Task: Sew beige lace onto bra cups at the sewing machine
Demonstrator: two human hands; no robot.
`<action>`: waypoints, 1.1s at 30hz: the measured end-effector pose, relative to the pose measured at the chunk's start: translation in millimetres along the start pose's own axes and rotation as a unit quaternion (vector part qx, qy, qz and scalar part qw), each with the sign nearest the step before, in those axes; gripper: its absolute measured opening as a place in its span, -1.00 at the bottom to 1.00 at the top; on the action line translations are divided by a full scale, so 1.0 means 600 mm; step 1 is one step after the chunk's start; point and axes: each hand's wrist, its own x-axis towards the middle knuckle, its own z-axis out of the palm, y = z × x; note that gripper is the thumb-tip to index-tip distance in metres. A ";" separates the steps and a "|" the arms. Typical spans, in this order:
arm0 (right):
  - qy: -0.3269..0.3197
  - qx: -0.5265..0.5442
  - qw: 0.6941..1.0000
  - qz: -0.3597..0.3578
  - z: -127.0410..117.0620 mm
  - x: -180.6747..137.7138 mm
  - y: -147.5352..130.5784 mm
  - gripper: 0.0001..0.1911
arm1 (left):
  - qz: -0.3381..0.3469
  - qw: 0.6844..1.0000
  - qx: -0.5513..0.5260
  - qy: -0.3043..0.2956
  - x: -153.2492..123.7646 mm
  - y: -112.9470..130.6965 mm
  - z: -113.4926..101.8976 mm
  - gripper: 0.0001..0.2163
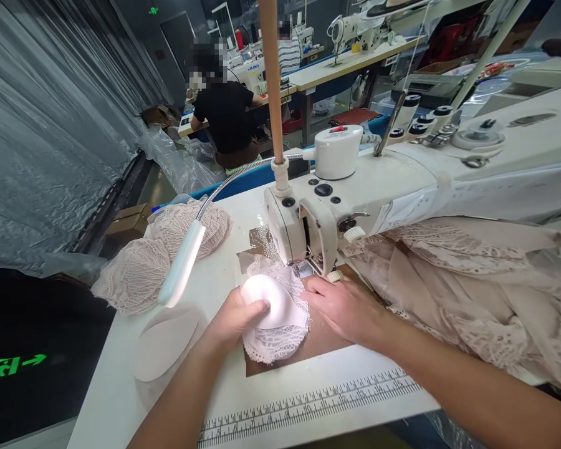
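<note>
My left hand [236, 318] grips a white foam cup [273, 305] with its thumb over the top, pressing it onto a piece of pale lace [275, 346]. My right hand [343, 305] lies on the lace beside the cup, fingers close together and pointing at the needle area, pressing the fabric down. Both hands sit just in front of the presser foot of a cream sewing machine [350, 187]. The lace edge runs under the machine head, where the needle is hidden.
A pile of finished lace cups [168, 249] lies at the left behind a gooseneck lamp [182, 262]. Loose beige lace fabric [486, 280] heaps at the right. A ruler strip [308, 402] runs along the table's front edge. A person [224, 112] sits at another table behind.
</note>
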 end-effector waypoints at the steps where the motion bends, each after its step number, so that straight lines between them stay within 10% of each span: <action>1: 0.002 -0.003 1.000 0.001 0.001 0.000 0.001 -0.80 | 0.003 1.000 0.000 -0.003 0.000 0.000 0.000 -0.63; 33: -0.025 -0.002 0.995 0.096 -0.002 0.009 -0.007 -0.67 | 0.031 1.000 -0.006 -0.001 0.016 -0.007 -0.002 -0.63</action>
